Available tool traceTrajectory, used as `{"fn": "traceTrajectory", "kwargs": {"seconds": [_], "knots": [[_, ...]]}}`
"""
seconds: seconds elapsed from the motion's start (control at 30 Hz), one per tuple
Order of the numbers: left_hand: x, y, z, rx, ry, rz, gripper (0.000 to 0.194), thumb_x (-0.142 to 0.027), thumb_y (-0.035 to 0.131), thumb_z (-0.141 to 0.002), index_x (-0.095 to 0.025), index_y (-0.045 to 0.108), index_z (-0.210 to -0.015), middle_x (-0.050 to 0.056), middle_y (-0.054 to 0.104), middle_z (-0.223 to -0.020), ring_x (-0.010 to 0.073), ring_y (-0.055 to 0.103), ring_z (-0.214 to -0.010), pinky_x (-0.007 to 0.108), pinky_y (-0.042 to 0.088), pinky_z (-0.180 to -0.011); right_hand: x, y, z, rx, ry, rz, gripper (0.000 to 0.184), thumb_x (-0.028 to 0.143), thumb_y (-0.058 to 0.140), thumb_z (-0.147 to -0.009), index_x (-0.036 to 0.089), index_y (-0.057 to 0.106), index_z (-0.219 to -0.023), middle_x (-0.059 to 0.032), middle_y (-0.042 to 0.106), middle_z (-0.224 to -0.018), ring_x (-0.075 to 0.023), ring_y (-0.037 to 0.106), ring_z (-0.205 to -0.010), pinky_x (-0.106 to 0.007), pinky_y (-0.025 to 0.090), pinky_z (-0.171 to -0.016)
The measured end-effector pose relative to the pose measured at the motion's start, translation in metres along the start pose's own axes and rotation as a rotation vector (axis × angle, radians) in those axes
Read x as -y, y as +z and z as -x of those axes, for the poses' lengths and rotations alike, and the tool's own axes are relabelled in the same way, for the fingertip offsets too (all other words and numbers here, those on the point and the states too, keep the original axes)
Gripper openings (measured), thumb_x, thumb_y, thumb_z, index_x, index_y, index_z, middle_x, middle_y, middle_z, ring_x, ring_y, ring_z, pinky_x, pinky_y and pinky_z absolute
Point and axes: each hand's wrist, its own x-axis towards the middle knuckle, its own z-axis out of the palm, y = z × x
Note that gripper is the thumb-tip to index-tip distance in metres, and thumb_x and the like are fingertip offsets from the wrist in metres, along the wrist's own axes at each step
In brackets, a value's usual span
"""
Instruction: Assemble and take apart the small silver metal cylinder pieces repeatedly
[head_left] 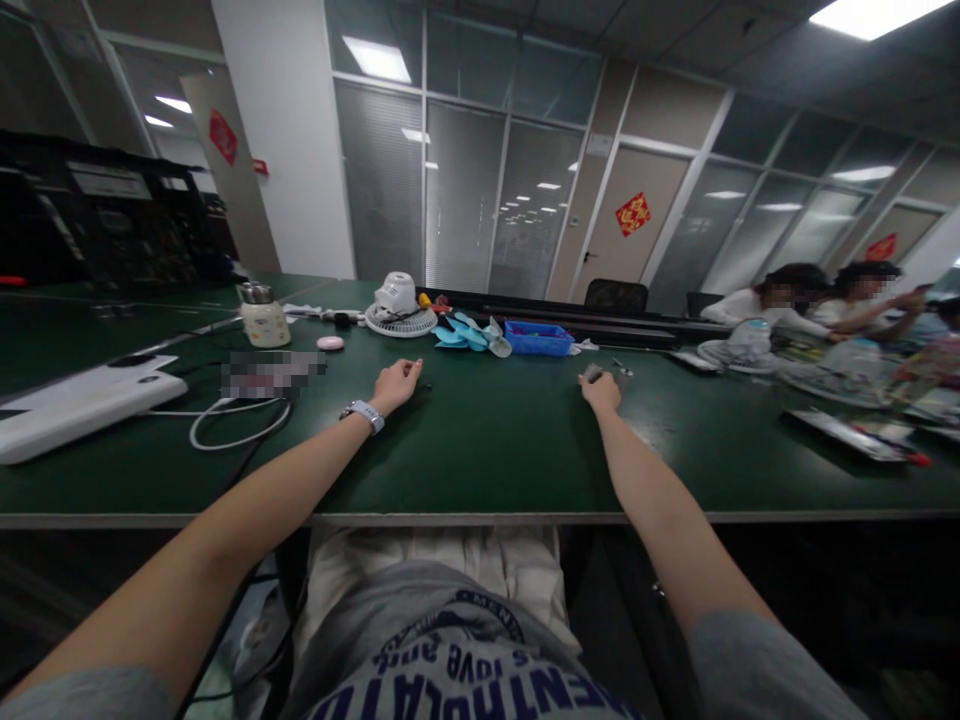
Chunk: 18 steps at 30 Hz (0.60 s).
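My left hand (397, 385), with a watch (367, 413) on its wrist, rests over the green table with its fingers curled together. Whatever they may hold is hidden. A small dark piece (426, 386) lies just right of its fingertips. Farther right, my right hand (603, 390) is closed around a small dark grey block (592, 373), too small to name. Small metal bits (624, 370) lie just beyond that hand. Between and behind the hands are light blue fan blades (469, 333) and a blue plastic basket (537, 340); the basket's contents are hard to make out.
A white fan (397, 305) with its grille lies at the back. To the left are a cream bottle (264, 318), a pink oval item (330, 343), a white cable (225, 442) and a long white device (90, 415). Other people (795, 295) sit at the right.
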Motion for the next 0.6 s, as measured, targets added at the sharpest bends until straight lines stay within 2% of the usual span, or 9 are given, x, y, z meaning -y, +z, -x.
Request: {"fn": "traceTrajectory", "kwargs": {"seconds": [0.13, 0.27, 0.3, 0.37, 0.43, 0.47, 0.5, 0.53, 0.6], "knots": [[-0.001, -0.001, 0.001, 0.007, -0.004, -0.004, 0.055, -0.058, 0.035, -0.091, -0.017, 0.064, -0.113, 0.011, 0.071, -0.109, 0.0261, 0.065, -0.099, 0.033, 0.046, -0.080, 0.009, 0.002, 0.007, 0.026, -0.048, 0.066, 0.049, 0.041, 0.066, -0.082, 0.013, 0.054, -0.122, -0.0197, 0.063, -0.120, -0.0299, 0.058, -0.117, -0.044, 0.043, -0.099], [-0.003, -0.002, 0.002, 0.004, -0.015, 0.005, 0.054, -0.057, 0.035, -0.092, -0.016, 0.063, -0.113, 0.011, 0.072, -0.107, 0.0258, 0.065, -0.099, 0.033, 0.046, -0.080, 0.013, 0.001, 0.013, 0.057, -0.021, 0.063, 0.055, 0.038, 0.066, -0.082, 0.010, 0.050, -0.126, -0.0219, 0.060, -0.123, -0.0313, 0.055, -0.120, -0.043, 0.041, -0.100], [-0.004, -0.002, 0.003, 0.002, -0.017, 0.006, 0.053, -0.057, 0.035, -0.092, -0.016, 0.063, -0.113, 0.011, 0.072, -0.106, 0.0258, 0.065, -0.098, 0.033, 0.046, -0.080, 0.014, -0.001, 0.015, 0.031, -0.013, 0.043, 0.063, 0.038, 0.068, -0.080, 0.008, 0.046, -0.130, -0.0232, 0.058, -0.125, -0.0322, 0.053, -0.121, -0.044, 0.040, -0.101], [-0.004, -0.002, 0.003, -0.005, -0.022, 0.006, 0.052, -0.056, 0.035, -0.092, -0.016, 0.062, -0.112, 0.011, 0.072, -0.104, 0.0256, 0.065, -0.098, 0.032, 0.045, -0.080, 0.020, -0.004, 0.021, -0.114, -0.038, -0.011, 0.079, 0.038, 0.070, -0.077, 0.005, 0.035, -0.140, -0.0268, 0.050, -0.133, -0.0341, 0.047, -0.126, -0.046, 0.037, -0.103], [-0.005, -0.002, 0.003, -0.010, -0.029, 0.009, 0.052, -0.056, 0.035, -0.092, -0.017, 0.062, -0.112, 0.011, 0.072, -0.103, 0.0253, 0.065, -0.098, 0.032, 0.045, -0.080, 0.033, -0.008, 0.032, -0.297, -0.174, -0.074, 0.083, 0.037, 0.066, -0.080, 0.006, 0.026, -0.145, -0.0273, 0.038, -0.143, -0.0338, 0.038, -0.133, -0.048, 0.033, -0.107], [-0.004, -0.002, 0.002, -0.010, -0.032, 0.012, 0.051, -0.056, 0.036, -0.092, -0.017, 0.062, -0.112, 0.012, 0.072, -0.104, 0.0252, 0.065, -0.097, 0.032, 0.045, -0.080, 0.043, -0.009, 0.040, -0.342, -0.280, -0.103, 0.077, 0.037, 0.062, -0.083, 0.009, 0.027, -0.146, -0.0252, 0.033, -0.147, -0.0326, 0.034, -0.136, -0.048, 0.030, -0.108], [-0.004, -0.002, 0.002, -0.011, -0.034, 0.016, 0.051, -0.056, 0.036, -0.092, -0.017, 0.061, -0.112, 0.012, 0.072, -0.104, 0.0252, 0.065, -0.097, 0.032, 0.046, -0.079, 0.055, -0.008, 0.051, -0.334, -0.401, -0.126, 0.069, 0.037, 0.057, -0.086, 0.012, 0.032, -0.146, -0.0222, 0.031, -0.150, -0.0313, 0.031, -0.137, -0.048, 0.029, -0.109], [-0.004, -0.002, 0.002, -0.011, -0.034, 0.020, 0.051, -0.056, 0.036, -0.092, -0.016, 0.061, -0.113, 0.012, 0.072, -0.105, 0.0253, 0.065, -0.096, 0.032, 0.046, -0.079, 0.067, -0.006, 0.064, -0.269, -0.526, -0.143, 0.061, 0.039, 0.053, -0.089, 0.016, 0.038, -0.144, -0.0192, 0.030, -0.151, -0.0304, 0.031, -0.138, -0.048, 0.028, -0.110], [-0.004, -0.003, 0.002, -0.025, -0.036, 0.027, 0.051, -0.055, 0.037, -0.092, -0.016, 0.061, -0.113, 0.013, 0.071, -0.105, 0.0257, 0.065, -0.097, 0.033, 0.046, -0.079, 0.092, 0.001, 0.097, -0.017, -0.758, -0.151, 0.052, 0.048, 0.048, -0.092, 0.023, 0.050, -0.137, -0.0146, 0.034, -0.151, -0.0299, 0.033, -0.138, -0.049, 0.029, -0.109]]}}
